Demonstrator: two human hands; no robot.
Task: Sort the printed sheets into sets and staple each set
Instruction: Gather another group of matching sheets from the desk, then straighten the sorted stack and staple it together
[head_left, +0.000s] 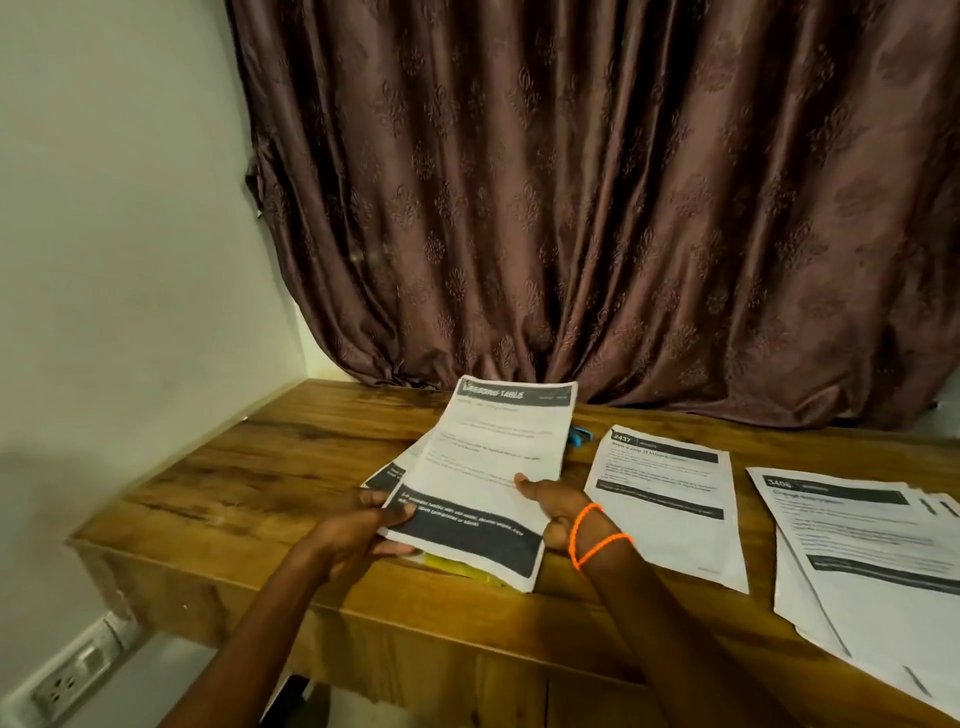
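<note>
A stack of printed sheets with dark header and footer bands is lifted at a tilt above the wooden table. My left hand grips its lower left edge, thumb on top. My right hand holds its right edge with the thumb lying on the page; an orange band circles that wrist. More sheets peek out under the stack on the left. A blue stapler shows partly behind the stack's right edge. Something yellow lies beneath the stack's front corner.
A single printed sheet lies flat right of my hands. Another pile of sheets sits at the table's right end, overhanging the front edge. A brown curtain hangs behind the table. A wall socket is low on the left.
</note>
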